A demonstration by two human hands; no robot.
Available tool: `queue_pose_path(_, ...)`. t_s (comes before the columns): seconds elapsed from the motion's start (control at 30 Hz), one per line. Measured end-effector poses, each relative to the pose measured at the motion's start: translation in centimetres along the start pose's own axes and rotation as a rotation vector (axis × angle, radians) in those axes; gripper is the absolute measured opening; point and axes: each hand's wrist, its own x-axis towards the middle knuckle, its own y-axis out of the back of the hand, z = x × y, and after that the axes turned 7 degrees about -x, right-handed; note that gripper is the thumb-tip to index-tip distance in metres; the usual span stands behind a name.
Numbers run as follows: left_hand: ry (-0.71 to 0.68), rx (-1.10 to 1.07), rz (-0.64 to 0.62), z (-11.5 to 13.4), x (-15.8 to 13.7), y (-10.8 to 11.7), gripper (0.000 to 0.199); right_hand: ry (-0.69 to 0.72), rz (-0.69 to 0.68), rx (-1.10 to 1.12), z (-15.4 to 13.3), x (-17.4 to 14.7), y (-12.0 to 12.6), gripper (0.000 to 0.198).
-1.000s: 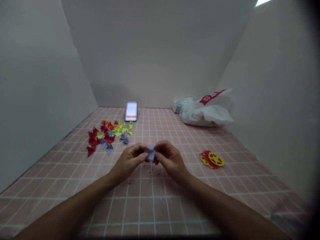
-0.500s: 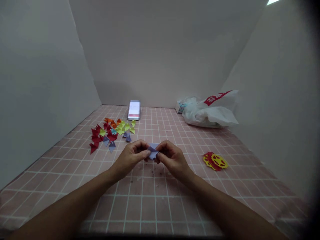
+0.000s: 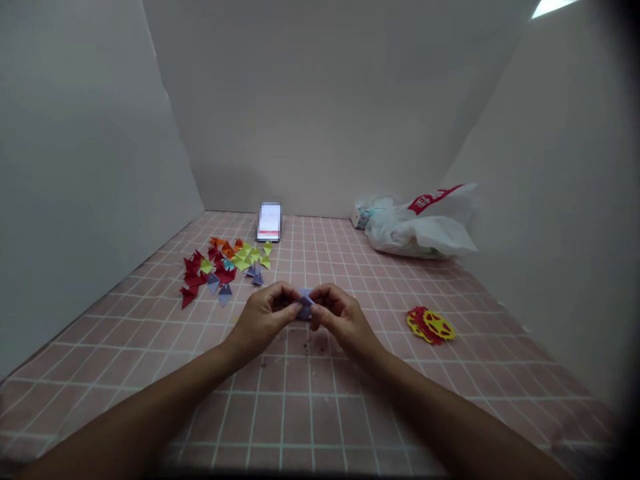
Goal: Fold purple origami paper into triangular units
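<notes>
Between my hands, above the middle of the table, is a small piece of folded purple paper (image 3: 305, 303). My left hand (image 3: 267, 310) pinches its left side between thumb and fingers. On the right side my right hand (image 3: 340, 315) grips it the same way. Fingertips cover much of the paper, so its full shape is hidden. Beyond my left hand lies a spread of small folded paper pieces: red ones (image 3: 195, 273), yellow ones (image 3: 243, 257), orange ones (image 3: 229, 248) and purple ones (image 3: 225, 293).
A pink, white-gridded cloth (image 3: 295, 420) covers the table. At the back left a phone (image 3: 270, 221) leans upright with its screen lit. A white plastic bag (image 3: 415, 230) lies at the back right. Red and yellow star cut-outs (image 3: 431, 325) sit to the right. Walls enclose three sides.
Both hands stay in place, pinching the purple paper. Less of the paper shows now, and its visible part looks smaller and more folded. The view has shifted very slightly.
</notes>
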Motion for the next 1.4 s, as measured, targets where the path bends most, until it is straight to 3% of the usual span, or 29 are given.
queue_pose_path(0.2, 0.016, -0.021, 0.002, -0.4, -0.1, -0.3, 0.025, -0.017, 0.032, -0.061, 0.8, -0.1, 0.0, 0.023)
queue_pose_path(0.37, 0.067, 0.1, -0.001, 0.4, -0.1, -0.3, 0.021, -0.016, 0.065, -0.017, 0.8, -0.1, 0.0, 0.023)
queue_pose_path(0.63, 0.091, 0.11, 0.06, 0.4, -0.2, -0.3, 0.026, -0.029, 0.066, -0.043, 0.6, -0.1, 0.0, 0.019)
queue_pose_path(1.03, 0.11, 0.193, -0.048, 0.5, 0.3, 0.1, 0.023, -0.017, 0.019, -0.306, 0.1, 0.1, 0.5, 0.019)
queue_pose_path(1.2, 0.11, 0.058, 0.028, 0.0, 0.1, -0.2, 0.027, -0.095, -0.017, -0.101, 0.7, 0.3, 0.2, 0.029)
queue_pose_path(1.4, 0.13, -0.012, 0.066, -0.5, 0.2, -0.3, 0.023, -0.091, 0.018, -0.165, 1.1, 0.3, 0.3, 0.023)
